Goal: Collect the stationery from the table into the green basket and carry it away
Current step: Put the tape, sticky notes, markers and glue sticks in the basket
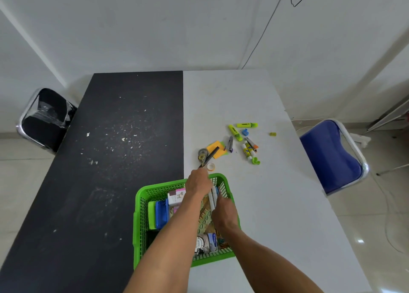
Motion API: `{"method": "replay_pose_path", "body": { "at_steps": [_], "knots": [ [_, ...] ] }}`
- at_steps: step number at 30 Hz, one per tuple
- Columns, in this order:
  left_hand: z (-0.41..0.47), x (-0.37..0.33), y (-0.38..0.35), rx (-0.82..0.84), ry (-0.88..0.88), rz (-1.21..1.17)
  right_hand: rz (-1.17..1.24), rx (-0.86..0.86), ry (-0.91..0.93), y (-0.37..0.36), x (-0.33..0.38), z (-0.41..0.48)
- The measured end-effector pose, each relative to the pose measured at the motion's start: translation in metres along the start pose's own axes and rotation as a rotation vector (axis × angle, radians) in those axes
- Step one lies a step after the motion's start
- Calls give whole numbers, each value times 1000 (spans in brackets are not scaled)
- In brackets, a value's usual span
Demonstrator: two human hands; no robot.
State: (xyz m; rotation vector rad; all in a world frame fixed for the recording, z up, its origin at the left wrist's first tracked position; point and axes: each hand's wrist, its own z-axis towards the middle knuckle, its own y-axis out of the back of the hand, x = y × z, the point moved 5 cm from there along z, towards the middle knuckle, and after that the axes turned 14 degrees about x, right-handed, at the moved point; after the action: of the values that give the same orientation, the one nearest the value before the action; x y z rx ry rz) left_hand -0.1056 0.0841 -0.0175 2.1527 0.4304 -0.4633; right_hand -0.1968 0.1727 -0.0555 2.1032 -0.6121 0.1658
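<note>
White walls (155, 27) close in the far end of the room, and a thin black cable (266, 28) trails down one of them at 1 o'clock. Pale glossy tiles cover the floor (376, 222). The table (254, 93) runs away from me towards 12, its left half black and flecked with white specks, its right half plain white. A black chair (45, 120) stands off its edge at 9 o'clock, and a blue chair (329, 157) at 3.

The green basket (141, 226) sits at 6 o'clock on the table, straddling the seam between the two halves. It already has a blue case (161, 213), a small box (176, 196) and tape rolls (204, 244) inside.

The left hand (198, 182) reaches over the basket's far rim, its fingers closed on a black pen (210, 156). The right hand (224, 214) is down inside the basket, its fingers curled about white markers (213, 198).

Loose on the white half, around 1 to 2 o'clock from the basket, lie orange sticky notes (214, 147), two highlighters (246, 125), a glue stick (247, 152), a tape dispenser (202, 153), a small tape roll (210, 166) and a blue sharpener (245, 132).
</note>
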Motion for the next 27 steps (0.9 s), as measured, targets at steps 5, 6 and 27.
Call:
{"method": "replay_pose_path", "body": {
  "at_steps": [5, 6, 27],
  "knots": [
    [6, 10, -5, 7, -18, -21, -92, 33, -47, -5, 1, 4],
    [6, 11, -4, 4, -17, -25, -103, 36, -48, -7, 1, 4],
    [28, 6, 21, -52, -7, -35, 23, -77, 72, 28, 25, 14]
  ]
}}
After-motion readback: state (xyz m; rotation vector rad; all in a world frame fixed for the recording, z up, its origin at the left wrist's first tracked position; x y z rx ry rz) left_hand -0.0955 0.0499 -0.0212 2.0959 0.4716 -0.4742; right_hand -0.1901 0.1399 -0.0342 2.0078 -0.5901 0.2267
